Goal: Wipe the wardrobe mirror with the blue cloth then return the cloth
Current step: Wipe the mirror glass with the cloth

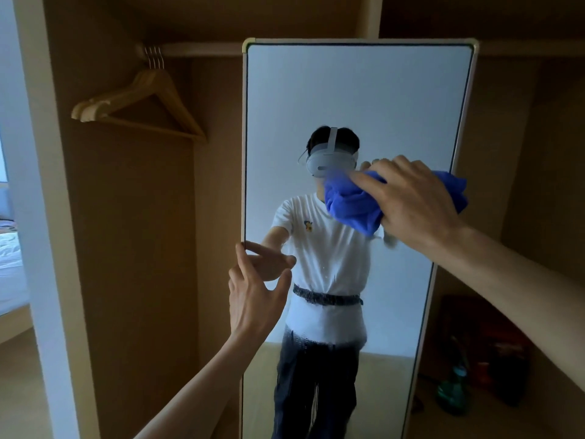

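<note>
Wiping | your right hand (408, 201) curls round the bunched blue cloth (351, 207), mid-right on the mirror (348, 99) | left hand (253, 296) spread, holding nothing, seemingly bracing its left edge | overlap strokes downward, press flat.

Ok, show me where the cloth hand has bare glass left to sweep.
Bare glass: the wide band of mirror above the cloth and right hand, up to the top frame; also the lower stretch beneath both. Crowded: mid-height, with the left hand at the left edge.
</note>
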A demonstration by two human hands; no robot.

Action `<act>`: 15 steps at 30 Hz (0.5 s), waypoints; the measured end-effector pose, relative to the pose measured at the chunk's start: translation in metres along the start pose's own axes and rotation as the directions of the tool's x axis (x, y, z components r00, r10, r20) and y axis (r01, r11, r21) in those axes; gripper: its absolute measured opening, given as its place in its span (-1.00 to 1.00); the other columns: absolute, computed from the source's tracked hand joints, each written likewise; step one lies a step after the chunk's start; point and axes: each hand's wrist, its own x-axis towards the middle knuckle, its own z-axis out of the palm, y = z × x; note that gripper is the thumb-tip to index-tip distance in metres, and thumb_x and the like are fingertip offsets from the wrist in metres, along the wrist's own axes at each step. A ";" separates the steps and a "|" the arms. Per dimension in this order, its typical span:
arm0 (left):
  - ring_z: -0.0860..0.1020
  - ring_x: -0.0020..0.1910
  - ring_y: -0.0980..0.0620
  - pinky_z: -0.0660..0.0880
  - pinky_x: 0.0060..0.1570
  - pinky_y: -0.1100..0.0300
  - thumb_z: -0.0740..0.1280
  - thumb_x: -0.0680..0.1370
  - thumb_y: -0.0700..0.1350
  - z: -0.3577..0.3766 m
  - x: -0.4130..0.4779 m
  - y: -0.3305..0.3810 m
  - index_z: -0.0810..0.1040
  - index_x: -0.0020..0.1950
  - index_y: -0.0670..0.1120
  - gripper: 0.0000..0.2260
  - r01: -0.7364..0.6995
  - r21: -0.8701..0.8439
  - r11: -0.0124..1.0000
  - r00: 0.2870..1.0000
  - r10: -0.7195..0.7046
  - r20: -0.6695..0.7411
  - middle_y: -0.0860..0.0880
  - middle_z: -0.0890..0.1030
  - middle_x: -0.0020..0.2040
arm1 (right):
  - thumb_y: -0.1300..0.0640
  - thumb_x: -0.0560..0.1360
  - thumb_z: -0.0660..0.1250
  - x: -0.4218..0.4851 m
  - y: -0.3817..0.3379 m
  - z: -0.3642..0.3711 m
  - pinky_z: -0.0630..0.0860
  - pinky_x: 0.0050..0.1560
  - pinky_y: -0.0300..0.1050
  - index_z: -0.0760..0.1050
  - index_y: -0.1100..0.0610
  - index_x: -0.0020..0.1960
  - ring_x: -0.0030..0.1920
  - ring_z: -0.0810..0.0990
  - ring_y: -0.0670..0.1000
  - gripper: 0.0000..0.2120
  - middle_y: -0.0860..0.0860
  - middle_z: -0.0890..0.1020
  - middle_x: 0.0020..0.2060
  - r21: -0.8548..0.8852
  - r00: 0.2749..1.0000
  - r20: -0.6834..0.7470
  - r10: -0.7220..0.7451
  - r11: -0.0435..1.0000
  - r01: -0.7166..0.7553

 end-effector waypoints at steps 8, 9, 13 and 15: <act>0.35 0.43 -0.17 0.45 0.31 -0.21 0.36 0.53 0.26 0.009 -0.001 0.002 -0.17 0.64 0.10 -0.10 0.029 0.021 0.999 0.998 -0.027 -0.064 -0.15 0.29 0.48 | 0.27 0.45 0.32 -0.011 0.012 0.004 0.40 0.00 0.12 0.41 0.04 0.41 0.00 0.48 0.16 -0.46 0.08 0.56 0.03 0.021 1.000 0.014 0.008 1.000 -0.009; 0.34 0.43 -0.16 0.45 0.32 -0.21 0.36 0.53 0.26 0.010 -0.001 0.001 -0.17 0.64 0.10 -0.10 0.029 0.023 0.999 0.998 -0.027 -0.064 -0.14 0.29 0.48 | 0.27 0.43 0.34 -0.016 0.011 0.008 0.40 0.00 0.12 0.41 0.05 0.41 0.00 0.48 0.16 -0.44 0.08 0.56 0.03 0.033 1.000 0.006 0.003 0.999 -0.003; 0.34 0.44 -0.15 0.45 0.32 -0.19 0.35 0.53 0.27 0.011 -0.003 -0.002 -0.18 0.64 0.11 -0.10 0.025 0.028 0.999 0.998 -0.023 -0.063 -0.11 0.27 0.50 | 0.29 0.39 0.42 -0.044 0.004 0.026 0.46 -0.01 0.19 0.46 0.14 0.37 -0.04 0.50 0.20 -0.44 0.14 0.57 0.00 0.049 0.998 -0.049 -0.041 0.998 0.043; 0.34 0.44 -0.15 0.46 0.31 -0.19 0.35 0.54 0.26 0.011 -0.003 -0.002 -0.17 0.65 0.09 -0.10 0.020 0.036 0.999 0.998 -0.018 -0.062 -0.11 0.28 0.50 | 0.30 0.42 0.41 -0.058 0.000 0.036 0.47 0.03 0.22 0.45 0.15 0.38 -0.02 0.52 0.22 -0.46 0.16 0.57 0.02 0.059 0.997 -0.036 -0.072 0.996 0.074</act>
